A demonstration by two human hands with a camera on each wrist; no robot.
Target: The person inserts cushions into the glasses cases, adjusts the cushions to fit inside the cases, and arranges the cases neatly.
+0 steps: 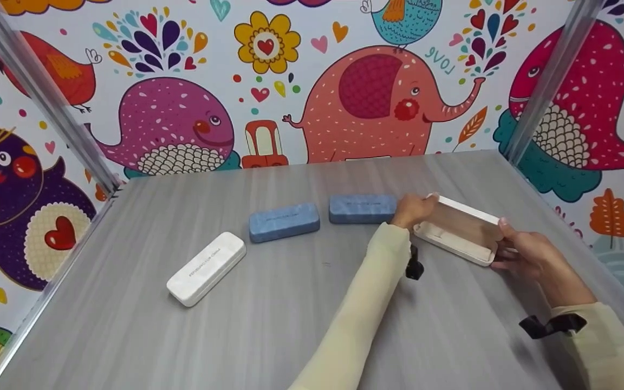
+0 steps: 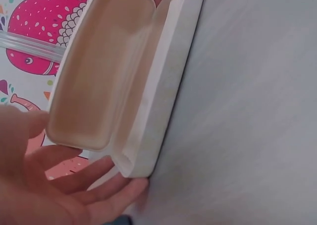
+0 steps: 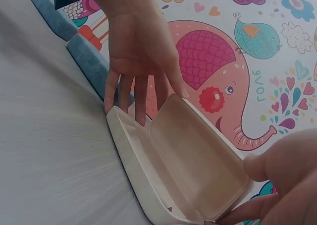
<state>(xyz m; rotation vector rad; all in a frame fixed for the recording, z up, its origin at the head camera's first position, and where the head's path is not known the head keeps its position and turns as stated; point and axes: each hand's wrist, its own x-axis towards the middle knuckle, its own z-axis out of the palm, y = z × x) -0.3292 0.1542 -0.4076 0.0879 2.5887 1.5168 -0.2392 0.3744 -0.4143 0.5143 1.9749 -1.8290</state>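
Note:
A white glasses case (image 1: 453, 245) stands with its lid raised at the right of the table, between both hands. Its beige lining (image 2: 101, 69) shows nothing inside in the left wrist view. The left hand (image 1: 415, 210) holds the left end, thumb at the lid's edge and fingers against the base. At the opposite end, the right hand (image 1: 534, 254) grips the case, its thumb on the lid rim and its other fingers lower, partly hidden. In the right wrist view the left hand (image 3: 141, 46) has its fingers spread along the case's end.
Just left of the left hand lies a closed blue glasses case (image 1: 362, 209). Another blue case (image 1: 285, 222) lies further left, then a closed white case (image 1: 206, 270) set at a slant. Printed walls and metal posts (image 1: 553, 81) border the grey table (image 1: 268, 325).

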